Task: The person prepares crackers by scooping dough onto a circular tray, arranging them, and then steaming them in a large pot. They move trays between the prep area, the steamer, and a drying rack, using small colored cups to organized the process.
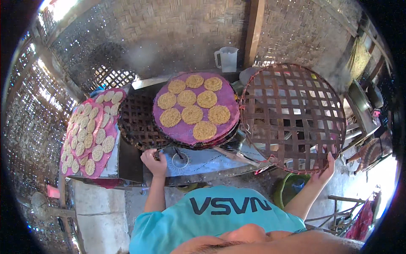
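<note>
My right hand grips the lower right rim of a large round open-weave bamboo tray, tilted up at the right. Its left edge meets a purple cloth-covered round tray, which carries several round yellowish noodle-like cakes. My left hand is closed at the table's front, just below a darker woven tray. What its fingers hold is mostly hidden. That darker tray is partly covered by the purple one.
More pale round cakes lie on pink cloth at the left. Behind the trays stands a clear plastic pitcher by the woven bamboo wall. A green tub sits low by my right forearm. Pots rest on a right-hand shelf.
</note>
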A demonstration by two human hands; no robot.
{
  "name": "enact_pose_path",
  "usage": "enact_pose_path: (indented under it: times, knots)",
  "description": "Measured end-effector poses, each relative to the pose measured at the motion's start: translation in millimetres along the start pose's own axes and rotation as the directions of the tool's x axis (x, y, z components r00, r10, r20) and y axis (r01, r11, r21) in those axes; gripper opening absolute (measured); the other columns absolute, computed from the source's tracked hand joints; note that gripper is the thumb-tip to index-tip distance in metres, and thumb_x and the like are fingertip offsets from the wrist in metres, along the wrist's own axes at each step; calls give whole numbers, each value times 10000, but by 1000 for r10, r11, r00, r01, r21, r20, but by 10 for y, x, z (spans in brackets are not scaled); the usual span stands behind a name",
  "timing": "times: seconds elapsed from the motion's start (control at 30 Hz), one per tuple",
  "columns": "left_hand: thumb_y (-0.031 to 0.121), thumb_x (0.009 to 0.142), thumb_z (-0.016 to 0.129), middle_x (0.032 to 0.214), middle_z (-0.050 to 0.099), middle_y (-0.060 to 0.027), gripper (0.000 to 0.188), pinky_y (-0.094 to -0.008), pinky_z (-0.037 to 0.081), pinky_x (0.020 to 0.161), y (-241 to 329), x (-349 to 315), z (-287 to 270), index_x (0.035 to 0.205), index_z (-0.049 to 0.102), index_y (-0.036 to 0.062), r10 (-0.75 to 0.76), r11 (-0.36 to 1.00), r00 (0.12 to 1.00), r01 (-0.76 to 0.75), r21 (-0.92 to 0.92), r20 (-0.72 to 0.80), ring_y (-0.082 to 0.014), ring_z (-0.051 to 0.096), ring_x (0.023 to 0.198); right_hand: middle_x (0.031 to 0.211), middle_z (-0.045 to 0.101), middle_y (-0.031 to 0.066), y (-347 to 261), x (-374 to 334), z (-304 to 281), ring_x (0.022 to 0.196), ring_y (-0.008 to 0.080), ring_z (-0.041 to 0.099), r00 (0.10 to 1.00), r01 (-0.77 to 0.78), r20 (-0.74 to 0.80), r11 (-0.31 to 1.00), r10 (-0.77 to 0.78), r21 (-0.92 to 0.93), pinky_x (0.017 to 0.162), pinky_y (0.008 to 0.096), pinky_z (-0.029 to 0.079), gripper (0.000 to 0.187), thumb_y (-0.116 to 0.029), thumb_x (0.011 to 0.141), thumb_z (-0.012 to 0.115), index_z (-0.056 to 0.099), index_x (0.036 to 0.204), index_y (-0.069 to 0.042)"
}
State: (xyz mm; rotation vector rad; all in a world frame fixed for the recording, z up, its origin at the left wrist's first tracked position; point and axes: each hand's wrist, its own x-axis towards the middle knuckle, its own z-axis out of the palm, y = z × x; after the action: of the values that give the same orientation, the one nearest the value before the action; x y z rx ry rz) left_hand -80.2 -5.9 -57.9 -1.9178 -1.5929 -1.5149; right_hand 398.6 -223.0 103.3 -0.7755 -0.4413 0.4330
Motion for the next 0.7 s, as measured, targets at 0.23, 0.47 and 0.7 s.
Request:
enact_pose_path:
  times: [0.23,0.47,0.7]
  knots:
    - [326,676,684,855,565,-62,313,-427,334,781,2004,823,289,881,602,105,438,892,818,-342,-297,373,-241,505,862,990,557,135,-12,-90,-73,901,275,573,995,-68,-79,996,63,-54,792,377,480,464,-121,804,515,409,1241,-3]
    - [293,734,620,758,610,-43,184,-440,324,808,2083,881,901,815,643,129,482,855,668,-499,-139,567,-235,539,838,949,558,125,-61,-172,-303,797,253,579,989,-138,-63,988,134,-69,676,350,503,472,-126,758,503,442,1206,9]
    - [192,725,610,673,617,-51,111,-438,355,749,2092,1493,786,638,630,125,409,910,870,-368,-190,273,-237,568,689,964,586,152,391,-176,-131,834,283,597,898,-420,148,908,413,13,763,406,511,422,-86,776,498,458,1188,-1]
